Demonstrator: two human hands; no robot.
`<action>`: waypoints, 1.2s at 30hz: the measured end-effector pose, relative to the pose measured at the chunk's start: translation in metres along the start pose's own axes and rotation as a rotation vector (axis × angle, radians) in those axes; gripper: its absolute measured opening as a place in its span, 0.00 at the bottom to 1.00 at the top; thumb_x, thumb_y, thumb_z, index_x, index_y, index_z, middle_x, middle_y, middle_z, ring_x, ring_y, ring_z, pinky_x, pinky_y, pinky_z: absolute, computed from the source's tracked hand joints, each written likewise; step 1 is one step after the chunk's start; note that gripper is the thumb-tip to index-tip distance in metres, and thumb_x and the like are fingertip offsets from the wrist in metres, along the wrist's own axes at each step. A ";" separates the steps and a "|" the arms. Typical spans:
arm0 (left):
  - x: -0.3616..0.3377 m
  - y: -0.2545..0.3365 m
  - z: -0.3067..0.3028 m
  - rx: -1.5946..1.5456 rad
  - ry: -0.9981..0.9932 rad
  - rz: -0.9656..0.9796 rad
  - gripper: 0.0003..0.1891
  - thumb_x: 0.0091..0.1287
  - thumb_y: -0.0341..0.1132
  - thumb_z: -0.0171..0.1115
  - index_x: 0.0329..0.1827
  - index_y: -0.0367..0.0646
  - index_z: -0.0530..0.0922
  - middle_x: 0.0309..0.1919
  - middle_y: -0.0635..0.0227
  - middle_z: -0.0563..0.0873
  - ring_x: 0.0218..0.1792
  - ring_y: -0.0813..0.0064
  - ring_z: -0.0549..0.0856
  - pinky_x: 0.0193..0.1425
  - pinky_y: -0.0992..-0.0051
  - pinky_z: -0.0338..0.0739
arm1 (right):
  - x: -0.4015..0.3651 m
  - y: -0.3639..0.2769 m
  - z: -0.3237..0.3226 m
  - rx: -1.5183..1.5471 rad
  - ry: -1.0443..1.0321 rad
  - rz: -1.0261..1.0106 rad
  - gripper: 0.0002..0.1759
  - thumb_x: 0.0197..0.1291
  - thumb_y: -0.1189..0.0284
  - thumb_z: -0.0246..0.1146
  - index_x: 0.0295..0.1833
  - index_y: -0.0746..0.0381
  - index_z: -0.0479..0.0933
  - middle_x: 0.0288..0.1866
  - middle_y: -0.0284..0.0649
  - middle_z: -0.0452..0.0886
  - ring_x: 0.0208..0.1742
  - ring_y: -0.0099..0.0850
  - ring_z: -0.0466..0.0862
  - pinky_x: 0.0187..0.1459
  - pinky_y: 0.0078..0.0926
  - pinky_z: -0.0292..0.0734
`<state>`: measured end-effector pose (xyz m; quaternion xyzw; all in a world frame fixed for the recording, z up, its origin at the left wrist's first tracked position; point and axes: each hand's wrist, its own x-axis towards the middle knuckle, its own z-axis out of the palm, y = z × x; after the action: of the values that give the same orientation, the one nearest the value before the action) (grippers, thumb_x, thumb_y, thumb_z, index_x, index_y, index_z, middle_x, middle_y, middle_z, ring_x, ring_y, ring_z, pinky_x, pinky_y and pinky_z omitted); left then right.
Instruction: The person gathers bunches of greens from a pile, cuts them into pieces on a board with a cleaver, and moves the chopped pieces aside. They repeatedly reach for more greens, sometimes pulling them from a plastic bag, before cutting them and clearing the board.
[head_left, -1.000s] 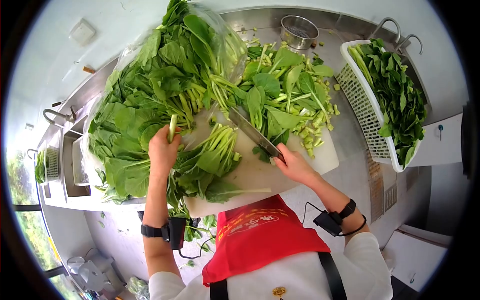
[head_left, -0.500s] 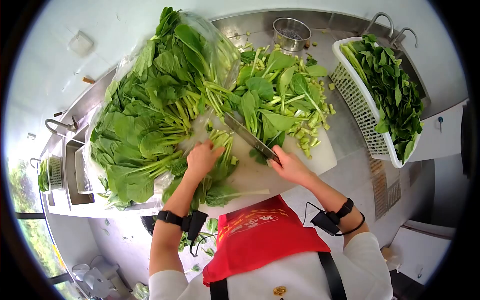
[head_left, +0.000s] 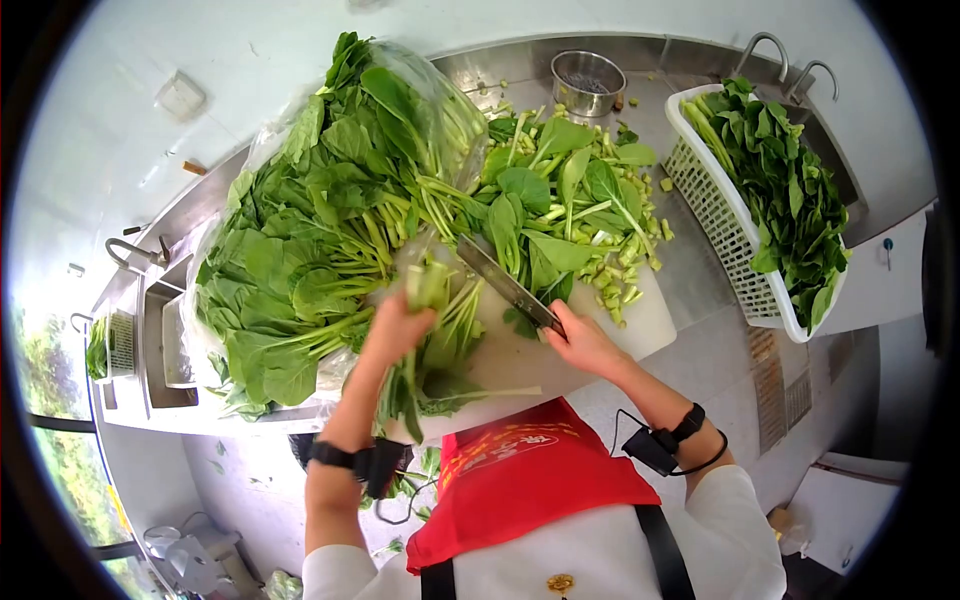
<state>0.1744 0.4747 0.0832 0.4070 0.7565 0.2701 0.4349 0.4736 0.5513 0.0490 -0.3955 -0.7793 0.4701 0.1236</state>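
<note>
My right hand (head_left: 582,340) grips the handle of a kitchen knife (head_left: 500,281), its blade slanting up and left over the white cutting board (head_left: 648,312). In my left hand (head_left: 396,328), blurred by motion, is a small bunch of leafy greens (head_left: 428,286); the stems stick up above the fist and leaves hang below. More loose greens (head_left: 458,335) lie on the board between my hands. Left of them rises a big heap of whole leafy greens (head_left: 270,265), partly in a clear plastic bag (head_left: 445,85). Beyond the knife, cut stems and leaves (head_left: 570,200) form a pile.
A white plastic basket (head_left: 712,215) full of greens stands at the right. A round metal bowl (head_left: 588,84) sits at the back of the steel counter. At the left are a sink (head_left: 165,345) and a faucet (head_left: 138,250). Scraps of leaf lie on the floor.
My left hand has closed around a bunch of greens and lifted it, stems upward. The knife stays in my right hand, almost where it was. The whole view has shifted slightly.
</note>
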 end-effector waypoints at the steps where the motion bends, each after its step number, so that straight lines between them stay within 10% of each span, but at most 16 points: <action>1: -0.017 0.018 -0.022 -0.269 0.056 0.025 0.20 0.56 0.26 0.60 0.54 0.33 0.75 0.43 0.53 0.85 0.36 0.65 0.86 0.42 0.70 0.84 | -0.001 0.002 0.001 0.018 0.012 -0.001 0.11 0.61 0.71 0.58 0.44 0.61 0.64 0.25 0.51 0.76 0.29 0.55 0.78 0.30 0.47 0.70; 6: -0.069 0.074 -0.113 -0.949 0.066 0.246 0.26 0.52 0.35 0.59 0.55 0.37 0.67 0.40 0.51 0.84 0.34 0.70 0.84 0.42 0.72 0.84 | 0.000 0.001 -0.001 0.047 -0.002 0.023 0.11 0.61 0.71 0.58 0.44 0.61 0.63 0.25 0.52 0.76 0.30 0.56 0.78 0.31 0.47 0.70; 14: 0.011 0.015 -0.001 0.970 0.037 -0.039 0.18 0.52 0.44 0.65 0.38 0.38 0.83 0.36 0.51 0.86 0.39 0.55 0.87 0.45 0.61 0.81 | 0.000 0.008 0.003 -0.015 -0.003 -0.022 0.11 0.62 0.70 0.58 0.45 0.60 0.63 0.25 0.52 0.76 0.29 0.57 0.78 0.30 0.48 0.70; 20: 0.051 -0.026 0.025 0.871 0.218 -0.030 0.19 0.50 0.43 0.65 0.39 0.38 0.83 0.37 0.51 0.86 0.41 0.53 0.86 0.45 0.59 0.81 | -0.004 0.011 0.008 -0.036 0.035 -0.042 0.11 0.62 0.70 0.57 0.45 0.59 0.64 0.25 0.52 0.77 0.29 0.56 0.78 0.29 0.50 0.69; 25: -0.005 0.042 -0.058 0.024 0.028 -0.092 0.19 0.48 0.33 0.72 0.45 0.39 0.82 0.37 0.62 0.86 0.34 0.72 0.82 0.43 0.73 0.76 | -0.004 0.011 0.008 -0.012 0.043 -0.020 0.11 0.62 0.70 0.57 0.46 0.59 0.64 0.25 0.53 0.77 0.29 0.56 0.78 0.29 0.51 0.69; 28: -0.043 0.070 -0.090 -0.417 0.021 0.277 0.19 0.51 0.22 0.65 0.49 0.39 0.82 0.49 0.62 0.85 0.47 0.72 0.84 0.56 0.73 0.76 | -0.002 0.008 0.006 -0.016 0.018 0.038 0.11 0.61 0.70 0.58 0.46 0.59 0.65 0.25 0.53 0.77 0.29 0.56 0.78 0.29 0.50 0.69; 36: -0.041 0.051 -0.106 -0.402 0.087 0.210 0.16 0.53 0.26 0.70 0.46 0.40 0.80 0.41 0.66 0.88 0.34 0.83 0.82 0.34 0.80 0.74 | -0.001 0.000 0.004 -0.001 -0.004 0.039 0.13 0.61 0.70 0.59 0.47 0.61 0.65 0.24 0.50 0.77 0.27 0.53 0.78 0.28 0.44 0.70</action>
<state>0.1127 0.4606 0.1900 0.3766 0.6592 0.4764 0.4436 0.4720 0.5483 0.0471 -0.4099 -0.7718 0.4729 0.1126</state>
